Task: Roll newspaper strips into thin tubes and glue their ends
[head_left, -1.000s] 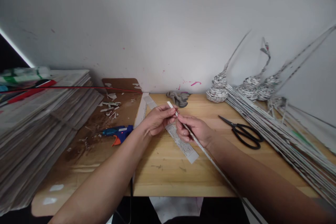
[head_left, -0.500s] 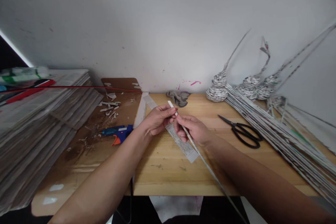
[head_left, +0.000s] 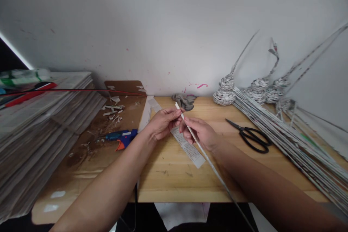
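Note:
A long, thin paper tube (head_left: 208, 157) slants from between my hands down past the table's front edge. My left hand (head_left: 165, 123) pinches it close to its white upper tip, thumb on top. Just below, my right hand (head_left: 199, 133) has the same tube between thumb and fingers. Under both hands a printed paper strip (head_left: 189, 149) lies diagonally on the wooden table (head_left: 168, 188). Behind them sits a crumpled grey cloth (head_left: 185, 100).
Black scissors (head_left: 254, 138) and a bundle of paper tubes (head_left: 282, 143) lie right. Woven paper pieces (head_left: 224, 92) stand by the wall. Left are a blue glue gun (head_left: 125, 137), paper scraps (head_left: 115, 108) on cardboard, and a tall newspaper stack (head_left: 57, 127).
The tube's white tip has tilted slightly and now shows a small notch at its end. My right-hand fingers have shifted up a little along the tube.

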Demonstrator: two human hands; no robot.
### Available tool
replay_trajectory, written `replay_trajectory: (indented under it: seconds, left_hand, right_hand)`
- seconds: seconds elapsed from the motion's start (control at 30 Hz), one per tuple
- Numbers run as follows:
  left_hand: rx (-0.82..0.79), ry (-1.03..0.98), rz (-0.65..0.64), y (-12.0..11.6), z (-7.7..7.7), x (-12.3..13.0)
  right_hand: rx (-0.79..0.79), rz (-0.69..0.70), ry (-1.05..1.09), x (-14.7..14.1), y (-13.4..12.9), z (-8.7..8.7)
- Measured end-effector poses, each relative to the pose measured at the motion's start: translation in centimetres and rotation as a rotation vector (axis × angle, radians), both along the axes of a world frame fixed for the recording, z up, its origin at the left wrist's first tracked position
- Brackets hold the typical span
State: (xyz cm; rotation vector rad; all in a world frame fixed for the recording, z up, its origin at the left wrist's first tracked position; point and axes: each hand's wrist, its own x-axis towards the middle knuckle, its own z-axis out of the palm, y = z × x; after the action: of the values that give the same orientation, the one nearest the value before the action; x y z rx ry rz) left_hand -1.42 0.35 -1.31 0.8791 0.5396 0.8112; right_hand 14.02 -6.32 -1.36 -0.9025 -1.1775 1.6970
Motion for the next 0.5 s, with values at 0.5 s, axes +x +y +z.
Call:
replay_trajectory:
  seconds: [0.5]
  left_hand:
    - [-0.023,-0.032,-0.038,-0.01,-0.07,-0.10]
  right_hand:
    - [-0.178,0.118,0.242,0.67,0.57,-0.36]
